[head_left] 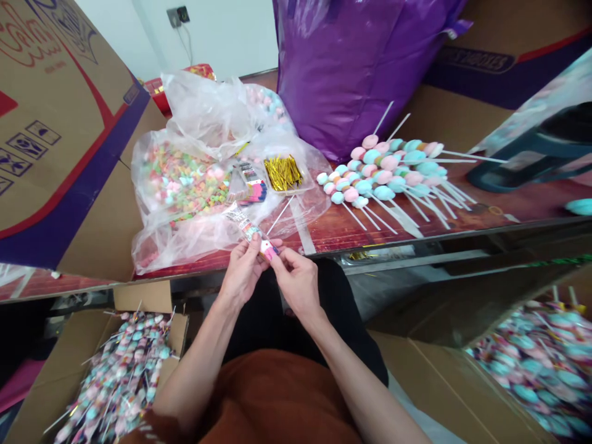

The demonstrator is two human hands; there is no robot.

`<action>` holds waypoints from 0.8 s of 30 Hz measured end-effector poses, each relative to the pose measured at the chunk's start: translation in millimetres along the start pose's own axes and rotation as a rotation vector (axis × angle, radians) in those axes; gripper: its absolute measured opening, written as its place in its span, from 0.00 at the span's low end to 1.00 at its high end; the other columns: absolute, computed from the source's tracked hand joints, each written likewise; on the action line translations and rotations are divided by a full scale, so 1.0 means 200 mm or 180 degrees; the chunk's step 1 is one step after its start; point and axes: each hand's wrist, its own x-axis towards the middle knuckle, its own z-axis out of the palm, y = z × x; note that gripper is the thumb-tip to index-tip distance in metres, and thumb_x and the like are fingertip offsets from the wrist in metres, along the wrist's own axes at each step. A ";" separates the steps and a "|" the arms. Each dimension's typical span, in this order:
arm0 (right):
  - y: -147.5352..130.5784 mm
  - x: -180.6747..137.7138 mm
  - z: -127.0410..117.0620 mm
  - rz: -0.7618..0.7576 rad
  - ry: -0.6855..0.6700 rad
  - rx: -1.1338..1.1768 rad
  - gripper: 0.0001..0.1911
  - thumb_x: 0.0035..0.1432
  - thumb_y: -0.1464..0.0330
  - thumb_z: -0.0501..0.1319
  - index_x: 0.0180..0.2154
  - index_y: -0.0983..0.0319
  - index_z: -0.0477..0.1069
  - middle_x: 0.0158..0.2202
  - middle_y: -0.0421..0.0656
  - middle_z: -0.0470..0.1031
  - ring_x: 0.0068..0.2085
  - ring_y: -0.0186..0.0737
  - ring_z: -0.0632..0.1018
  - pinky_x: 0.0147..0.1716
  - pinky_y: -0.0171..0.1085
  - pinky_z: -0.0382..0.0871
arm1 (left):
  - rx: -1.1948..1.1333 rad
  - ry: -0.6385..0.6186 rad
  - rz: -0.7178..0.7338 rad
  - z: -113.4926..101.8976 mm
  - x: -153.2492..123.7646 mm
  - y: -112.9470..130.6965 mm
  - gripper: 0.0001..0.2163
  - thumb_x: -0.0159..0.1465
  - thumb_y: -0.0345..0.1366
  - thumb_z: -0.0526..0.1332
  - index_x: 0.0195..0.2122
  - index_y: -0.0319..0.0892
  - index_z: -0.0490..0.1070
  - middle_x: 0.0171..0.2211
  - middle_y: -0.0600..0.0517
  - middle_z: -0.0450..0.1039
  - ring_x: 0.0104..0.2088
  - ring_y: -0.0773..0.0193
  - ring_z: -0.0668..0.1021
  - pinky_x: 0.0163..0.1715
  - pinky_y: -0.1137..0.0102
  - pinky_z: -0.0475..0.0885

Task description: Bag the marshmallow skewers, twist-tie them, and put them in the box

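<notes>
Reddish table (324, 227) ahead — left hand (244, 266) and right hand (298, 277) pinch a slim printed packet (244, 223) — pink-ended.

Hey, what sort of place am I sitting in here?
Probably a small sweet-packing workspace: sticks of marshmallow-like sweets lie piled on the table, near a batch of gold ties, and an open carton at lower left is heaped with more.

This looks like a small sweet-packing workshop. Cartons (58, 376) full of candy skewers (124, 370) stand beside a table (531, 198) spread with loose sweets (185, 179) and golden ties (283, 173).
</notes>
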 end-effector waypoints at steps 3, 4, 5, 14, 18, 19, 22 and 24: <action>0.00 -0.03 -0.06 0.0222 -0.0279 -0.0053 0.23 0.61 0.56 0.62 0.20 0.61 0.62 0.18 0.33 0.58 0.22 0.29 0.60 0.24 0.32 0.56 | 0.0023 -0.0050 -0.0010 -0.01 0.01 0.03 0.18 0.57 0.47 0.70 0.36 0.37 0.73 0.36 0.43 0.82 0.42 0.53 0.83 0.46 0.61 0.75; 0.00 -0.05 -0.09 0.0300 -0.0450 0.0015 0.22 0.62 0.56 0.61 0.21 0.61 0.63 0.17 0.33 0.58 0.21 0.30 0.60 0.23 0.32 0.56 | 0.0022 -0.0043 0.0011 -0.02 0.02 0.04 0.18 0.57 0.48 0.70 0.37 0.37 0.73 0.36 0.43 0.82 0.41 0.52 0.84 0.46 0.61 0.75; 0.00 -0.07 -0.11 0.0370 -0.0624 0.0128 0.20 0.63 0.57 0.60 0.22 0.61 0.65 0.17 0.33 0.59 0.21 0.30 0.61 0.23 0.32 0.56 | 0.0029 -0.0038 0.0027 -0.02 0.02 0.04 0.18 0.57 0.48 0.70 0.37 0.37 0.73 0.36 0.43 0.82 0.40 0.53 0.84 0.45 0.61 0.76; -0.02 -0.05 -0.04 0.0426 -0.0506 0.0882 0.15 0.62 0.60 0.59 0.25 0.61 0.69 0.17 0.33 0.60 0.19 0.30 0.61 0.19 0.32 0.56 | 0.0171 -0.0041 0.0215 0.05 -0.03 -0.05 0.19 0.58 0.50 0.68 0.37 0.37 0.74 0.37 0.42 0.81 0.40 0.52 0.83 0.34 0.68 0.76; -0.03 -0.01 0.00 0.0470 -0.0494 0.1248 0.17 0.62 0.60 0.61 0.25 0.61 0.69 0.16 0.33 0.59 0.19 0.29 0.60 0.20 0.31 0.54 | 0.0186 -0.0054 0.0289 0.06 -0.04 -0.04 0.16 0.59 0.46 0.69 0.36 0.37 0.73 0.37 0.43 0.81 0.36 0.57 0.82 0.32 0.68 0.76; -0.02 -0.01 0.00 0.0525 -0.0484 0.1378 0.17 0.62 0.59 0.62 0.25 0.62 0.69 0.16 0.32 0.59 0.19 0.28 0.59 0.20 0.31 0.53 | 0.0172 -0.0102 0.0286 0.06 -0.05 -0.04 0.15 0.59 0.45 0.69 0.35 0.37 0.73 0.37 0.43 0.81 0.35 0.58 0.82 0.31 0.69 0.76; -0.01 -0.02 -0.01 0.0703 -0.0688 0.1483 0.18 0.63 0.56 0.61 0.27 0.61 0.70 0.15 0.32 0.58 0.17 0.28 0.58 0.18 0.31 0.51 | 0.0091 -0.0224 0.0209 0.05 -0.06 -0.03 0.13 0.59 0.44 0.69 0.34 0.37 0.74 0.37 0.42 0.82 0.32 0.60 0.80 0.29 0.68 0.76; -0.02 -0.01 -0.03 0.0720 -0.0899 0.1261 0.18 0.64 0.54 0.60 0.29 0.61 0.70 0.17 0.33 0.62 0.17 0.29 0.60 0.18 0.31 0.52 | 0.0085 -0.0187 0.0201 0.04 -0.06 -0.03 0.12 0.60 0.42 0.68 0.35 0.37 0.75 0.38 0.42 0.82 0.32 0.60 0.80 0.31 0.67 0.76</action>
